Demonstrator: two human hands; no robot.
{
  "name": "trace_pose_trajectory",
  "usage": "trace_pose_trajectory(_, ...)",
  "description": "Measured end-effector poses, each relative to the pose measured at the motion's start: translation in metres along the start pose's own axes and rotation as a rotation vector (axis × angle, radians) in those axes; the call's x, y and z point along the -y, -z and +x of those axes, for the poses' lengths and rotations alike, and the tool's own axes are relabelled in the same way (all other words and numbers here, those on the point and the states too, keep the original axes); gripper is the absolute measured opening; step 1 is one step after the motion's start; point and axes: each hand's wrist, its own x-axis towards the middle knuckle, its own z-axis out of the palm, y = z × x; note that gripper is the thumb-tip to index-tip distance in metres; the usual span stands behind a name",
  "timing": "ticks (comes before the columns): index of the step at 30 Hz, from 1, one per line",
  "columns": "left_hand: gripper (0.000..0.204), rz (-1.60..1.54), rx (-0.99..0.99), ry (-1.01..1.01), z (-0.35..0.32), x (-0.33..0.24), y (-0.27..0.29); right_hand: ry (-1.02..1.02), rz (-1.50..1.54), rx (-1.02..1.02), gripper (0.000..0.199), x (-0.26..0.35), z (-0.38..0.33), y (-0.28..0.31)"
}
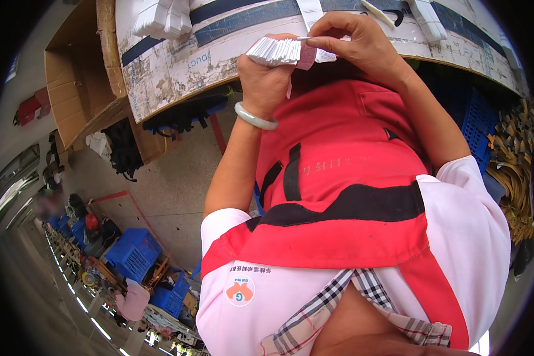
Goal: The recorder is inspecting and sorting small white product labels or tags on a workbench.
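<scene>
My left hand [266, 77] grips a fanned stack of small white paper tags [276, 50] at the edge of a worn work table [178, 65]. A pale green bangle [255, 117] sits on that wrist. My right hand [353, 41] pinches a single white tag [323, 55] at the right end of the stack, thumb and forefinger closed on it. Both hands are held just above my red apron [338, 178].
More white tag bundles [160, 18] and strips [424, 18] lie on the table. An open cardboard box [77, 83] stands at the left, blue crates [133, 252] on the floor lower left and a blue crate [474, 118] at the right. A person in pink [133, 299] sits far off.
</scene>
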Motion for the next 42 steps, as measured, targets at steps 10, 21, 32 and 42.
trace_pose_trajectory(10, 0.024, -0.616, 0.090, 0.456, -0.001, 0.007, 0.006, -0.258, 0.451, 0.484, 0.011, 0.010, 0.003, 0.011)
trace_pose_trajectory(21, 0.018, -0.624, 0.138, 0.564, -0.001, 0.018, 0.002, 0.005, -0.345, -0.332, 0.012, -0.026, 0.030, -0.001)
trace_pose_trajectory(32, 0.019, 0.148, -0.090, -0.165, 0.011, 0.012, -0.002, 0.051, -0.055, -0.216, 0.011, -0.004, 0.012, -0.002)
trace_pose_trajectory(42, 0.019, 0.044, 0.025, 0.057, 0.003, -0.003, 0.003, 0.008, 0.033, -0.019, 0.018, -0.010, 0.000, -0.001)
